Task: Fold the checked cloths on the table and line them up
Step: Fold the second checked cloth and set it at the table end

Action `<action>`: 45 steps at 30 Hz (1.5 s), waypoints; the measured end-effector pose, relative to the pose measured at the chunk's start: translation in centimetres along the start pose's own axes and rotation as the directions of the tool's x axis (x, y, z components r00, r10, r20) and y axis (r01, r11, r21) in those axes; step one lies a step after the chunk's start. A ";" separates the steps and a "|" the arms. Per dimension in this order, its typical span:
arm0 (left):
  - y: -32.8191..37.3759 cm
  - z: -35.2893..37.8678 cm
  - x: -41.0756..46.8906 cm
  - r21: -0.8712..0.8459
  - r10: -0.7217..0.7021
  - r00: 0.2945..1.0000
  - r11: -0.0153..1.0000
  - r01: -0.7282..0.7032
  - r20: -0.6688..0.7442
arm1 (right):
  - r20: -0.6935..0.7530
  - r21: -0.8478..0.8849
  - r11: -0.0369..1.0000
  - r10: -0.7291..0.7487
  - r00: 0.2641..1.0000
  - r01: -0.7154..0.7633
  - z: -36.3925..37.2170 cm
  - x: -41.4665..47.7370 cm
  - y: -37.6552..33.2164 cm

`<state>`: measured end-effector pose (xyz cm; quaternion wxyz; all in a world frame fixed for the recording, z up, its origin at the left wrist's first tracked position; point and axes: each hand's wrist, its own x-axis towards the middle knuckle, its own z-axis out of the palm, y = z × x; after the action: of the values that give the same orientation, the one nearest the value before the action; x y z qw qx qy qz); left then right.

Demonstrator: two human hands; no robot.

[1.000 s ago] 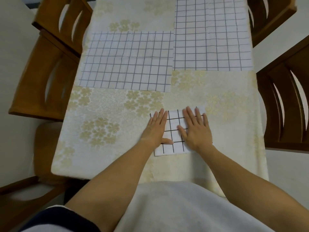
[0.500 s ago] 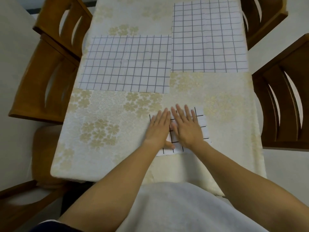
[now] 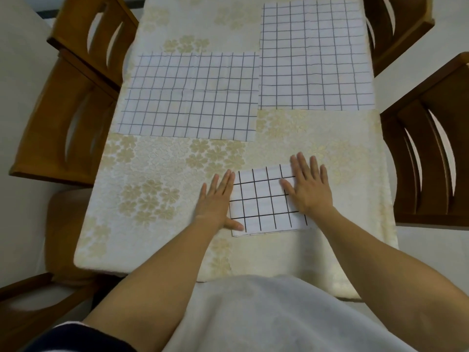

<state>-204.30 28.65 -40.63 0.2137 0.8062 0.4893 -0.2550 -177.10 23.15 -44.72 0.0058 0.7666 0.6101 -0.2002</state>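
Note:
A small folded checked cloth [image 3: 264, 201], white with black lines, lies near the table's front edge. My left hand [image 3: 215, 201] lies flat along its left edge, fingers straight, thumb on the cloth's lower left corner. My right hand [image 3: 309, 189] presses flat on its right part, fingers spread. Farther back lie two unfolded checked cloths: a wide one [image 3: 190, 97] at the left and a taller one [image 3: 314, 57] at the back right, their edges meeting.
The table carries a cream tablecloth with gold flowers [image 3: 152, 189]. Wooden chairs stand at the left [image 3: 66, 110], back left [image 3: 94, 29], right [image 3: 431, 153] and back right [image 3: 398, 24]. A cushioned seat [image 3: 63, 224] sits by the front left corner.
Both hands have slid apart over the folded cloth, the left one to its left edge and the right one to its right side. The middle of the cloth now shows.

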 end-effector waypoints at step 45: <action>7.1 -2.1 2.4 0.080 0.030 0.996 0.996 -0.037 0.089 | -0.037 0.565 0.793 0.300 0.953 -0.227 -5.6 -4.6 -3.7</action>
<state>-196.59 28.48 -39.85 0.2062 0.8103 0.4551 -0.3062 -179.69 21.21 -37.28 -0.2270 0.8235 0.4119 -0.3173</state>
